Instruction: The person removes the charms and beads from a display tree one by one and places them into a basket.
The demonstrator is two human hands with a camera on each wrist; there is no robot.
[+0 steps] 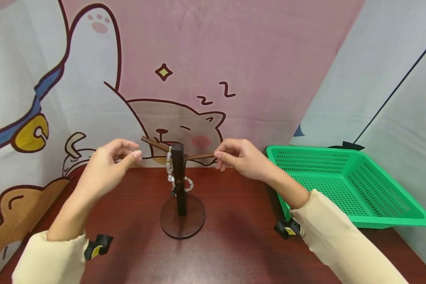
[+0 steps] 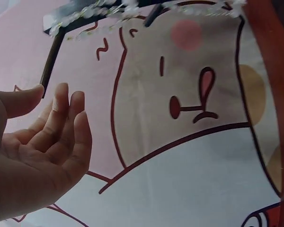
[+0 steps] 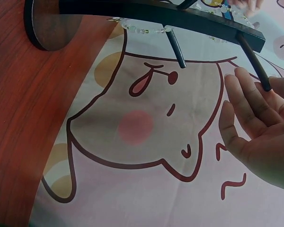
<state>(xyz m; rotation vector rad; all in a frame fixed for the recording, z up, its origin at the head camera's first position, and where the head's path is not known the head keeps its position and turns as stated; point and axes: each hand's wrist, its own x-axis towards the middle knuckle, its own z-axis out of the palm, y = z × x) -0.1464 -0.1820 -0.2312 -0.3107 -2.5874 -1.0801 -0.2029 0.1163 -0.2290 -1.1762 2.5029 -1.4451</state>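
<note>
Behind both hands hangs the cartoon cat backdrop [image 1: 184, 59], pink and white, and under them runs the dark red tabletop [image 1: 234, 244]. Off beyond the right hand sits the green basket [image 1: 344, 177], well apart from the action; nothing shows inside it.

Between the two hands stands the wooden stand [image 1: 179, 185], upright post on a round base, pegs sticking out either side. The right hand [image 1: 241, 157] is at the tip of the right-side peg [image 1: 198, 156]: fingers touching it, and the wrist view shows them fairly straight against the peg end, not wrapped round it, so that grip looks released. The left hand [image 1: 110, 161] hovers just short of the left peg's tip, thumb and fingers loosely apart, grasping nothing.

And the bead bracelet [image 1: 170, 169], pale clear stones, hangs from the left peg right against the post, inward of the left hand. My read: bracelet on the stand, neither hand holding it.
</note>
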